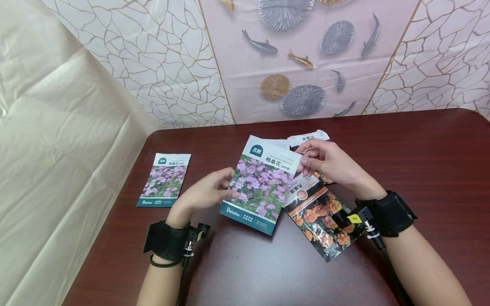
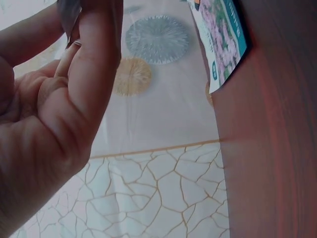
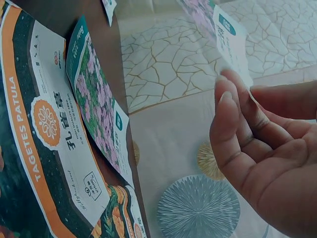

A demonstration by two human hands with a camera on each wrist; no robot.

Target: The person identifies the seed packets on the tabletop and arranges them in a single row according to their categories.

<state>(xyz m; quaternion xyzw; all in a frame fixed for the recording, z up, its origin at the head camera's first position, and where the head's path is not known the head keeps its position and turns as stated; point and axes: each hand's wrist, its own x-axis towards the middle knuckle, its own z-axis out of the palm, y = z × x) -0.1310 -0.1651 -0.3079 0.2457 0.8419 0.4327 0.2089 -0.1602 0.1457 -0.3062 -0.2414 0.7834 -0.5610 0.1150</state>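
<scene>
A seed packet with purple flowers and a teal base (image 1: 260, 187) is held tilted above the table between both hands. My left hand (image 1: 206, 189) grips its left edge, thumb over the front and fingers partly hidden behind. At its upper right corner, my right hand (image 1: 329, 163) pinches the white top with thumb and fingers; the right wrist view shows this pinch on the packet (image 3: 230, 42). Below and to the right lies an orange-flower seed packet (image 1: 325, 216). Another purple-flower packet (image 3: 96, 99) rests beside it, mostly hidden behind the held one in the head view.
A separate purple-flower packet (image 1: 164, 180) lies at the table's left side. Behind the right hand, another orange-flower packet (image 1: 311, 137) is partly covered. The dark red table (image 1: 421, 170) ends at a patterned cloth backdrop (image 1: 298, 68), with a pale sheet (image 1: 57, 148) on the left.
</scene>
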